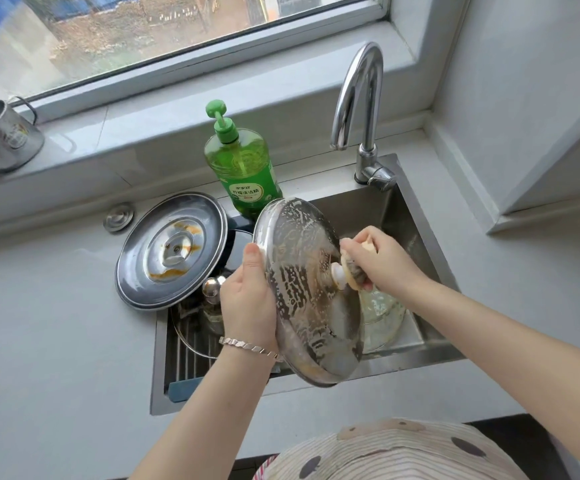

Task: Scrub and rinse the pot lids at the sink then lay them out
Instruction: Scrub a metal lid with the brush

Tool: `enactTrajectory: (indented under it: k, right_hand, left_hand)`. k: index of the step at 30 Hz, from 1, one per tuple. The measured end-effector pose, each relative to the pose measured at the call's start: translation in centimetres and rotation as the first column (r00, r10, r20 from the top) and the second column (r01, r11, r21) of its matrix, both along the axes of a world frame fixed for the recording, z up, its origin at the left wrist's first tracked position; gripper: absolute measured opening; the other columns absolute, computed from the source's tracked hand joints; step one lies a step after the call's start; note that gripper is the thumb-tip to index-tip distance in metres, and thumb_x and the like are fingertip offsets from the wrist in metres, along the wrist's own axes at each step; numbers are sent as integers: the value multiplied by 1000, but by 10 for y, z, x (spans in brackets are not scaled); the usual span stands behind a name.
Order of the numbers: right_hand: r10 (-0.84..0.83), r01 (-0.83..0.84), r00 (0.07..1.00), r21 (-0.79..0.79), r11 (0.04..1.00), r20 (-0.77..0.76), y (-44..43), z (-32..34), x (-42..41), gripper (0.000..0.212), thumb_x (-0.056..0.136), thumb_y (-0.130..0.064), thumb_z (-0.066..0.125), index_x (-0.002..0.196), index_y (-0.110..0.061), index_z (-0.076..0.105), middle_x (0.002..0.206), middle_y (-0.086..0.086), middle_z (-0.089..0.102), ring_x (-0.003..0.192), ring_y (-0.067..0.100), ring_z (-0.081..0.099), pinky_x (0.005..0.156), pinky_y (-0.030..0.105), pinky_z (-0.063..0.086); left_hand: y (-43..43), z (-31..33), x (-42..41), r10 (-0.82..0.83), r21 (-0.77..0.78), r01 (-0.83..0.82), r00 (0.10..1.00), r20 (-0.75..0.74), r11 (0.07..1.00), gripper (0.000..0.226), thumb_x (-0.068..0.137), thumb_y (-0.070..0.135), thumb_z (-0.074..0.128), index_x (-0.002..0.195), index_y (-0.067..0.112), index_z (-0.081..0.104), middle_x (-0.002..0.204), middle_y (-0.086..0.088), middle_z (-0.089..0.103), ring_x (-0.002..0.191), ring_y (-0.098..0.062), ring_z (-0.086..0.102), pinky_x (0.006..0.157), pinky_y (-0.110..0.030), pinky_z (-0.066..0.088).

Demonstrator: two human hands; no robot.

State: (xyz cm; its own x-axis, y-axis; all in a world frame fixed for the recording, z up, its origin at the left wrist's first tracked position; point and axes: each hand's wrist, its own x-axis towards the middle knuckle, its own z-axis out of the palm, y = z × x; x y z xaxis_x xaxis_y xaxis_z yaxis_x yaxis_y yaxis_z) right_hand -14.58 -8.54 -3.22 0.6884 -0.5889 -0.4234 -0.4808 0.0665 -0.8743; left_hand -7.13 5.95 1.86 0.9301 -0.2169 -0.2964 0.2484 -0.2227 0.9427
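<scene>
A soapy steel pot lid (pixel 302 306) stands tilted on edge over the sink (pixel 416 230). My left hand (pixel 248 299) grips its left rim, thumb on the front. My right hand (pixel 382 259) holds a scrubbing sponge (pixel 354 270) pressed against the lid beside its white knob (pixel 338 273). A second steel lid (pixel 172 251) with orange food stains lies upside down across the sink's left corner. A glass lid (pixel 382 317) lies in the basin behind the soapy one. Another glass lid with a round steel knob (pixel 212 287) sits lower left in the sink, partly hidden.
A green dish soap pump bottle (pixel 243 168) stands at the sink's back edge. The chrome faucet (pixel 361 109) arches over the basin, no water running. A metal mug (pixel 2 136) sits on the windowsill at left. Grey countertop (pixel 56 323) surrounds the sink.
</scene>
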Motion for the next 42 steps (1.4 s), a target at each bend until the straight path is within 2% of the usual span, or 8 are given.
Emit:
enactTrajectory:
  k: [6,13,19,26,29,34,37,42]
  right_hand:
    - [105,-192,980,-660,727,-169,32,-4,-8,22,90,-40,49,93,-18,49,91,1,51,80,28,54,66,35,44]
    - [-32,46,992,110,993,-126,1,3,5,21,91,-30,50,87,-10,47,68,3,51,40,10,46,36,16,33]
    - [112,-264,953,-588,764,-283,34,0,-4,20,92,-40,44,90,-21,38,97,6,52,88,32,53,73,38,45]
    - [87,-59,967,121,991,-239,-7,-22,6,24,90,-28,40,76,-9,42,69,13,37,40,16,34,37,13,22]
    - [101,-157,931,-136,978,-350,-16,-17,1,25,91,-32,38,79,-12,48,78,8,50,67,27,51,54,24,39]
    - [369,-478,872,-395,785,-323,-29,9,1,38,97,-31,35,124,-8,47,134,13,47,112,29,52,87,34,43]
    - [526,-671,735,-572,472,-428,-24,12,4,30,96,-40,39,87,-14,52,96,6,59,89,31,58,64,33,42]
    - [601,-440,690,-893,-93,-403,-9,-2,1,36,84,-36,41,64,-12,59,56,2,51,34,23,45,31,20,25]
  left_hand:
    - [-6,-5,-5,46,16,-46,999,-21,999,49,96,36,44,52,13,45,44,9,50,50,-10,50,53,-23,43]
    - [-3,-3,-4,60,29,-59,998,-28,998,48,96,37,43,54,14,39,44,7,46,49,-11,46,49,-21,42]
    - [-6,-5,-11,20,78,-20,1000,3,997,51,98,33,41,51,13,38,31,11,43,35,1,43,38,-9,35]
    - [-1,-6,-3,18,63,-18,1000,2,998,46,96,36,44,57,12,41,51,0,43,46,-10,45,47,-20,39]
    - [-3,-5,-2,-34,73,29,998,59,997,48,96,33,43,54,12,34,51,-3,37,48,-17,37,47,-23,34]
    - [-8,-3,-4,-142,125,122,976,164,985,55,96,30,45,46,16,26,41,3,28,42,-13,26,44,-22,24]
    - [-11,-2,-4,-167,142,146,974,152,979,57,96,31,45,45,17,26,38,7,27,40,-11,25,43,-22,23]
    - [-8,-4,1,-106,186,99,994,31,978,55,96,34,46,48,17,25,35,9,25,36,-9,24,42,-22,21]
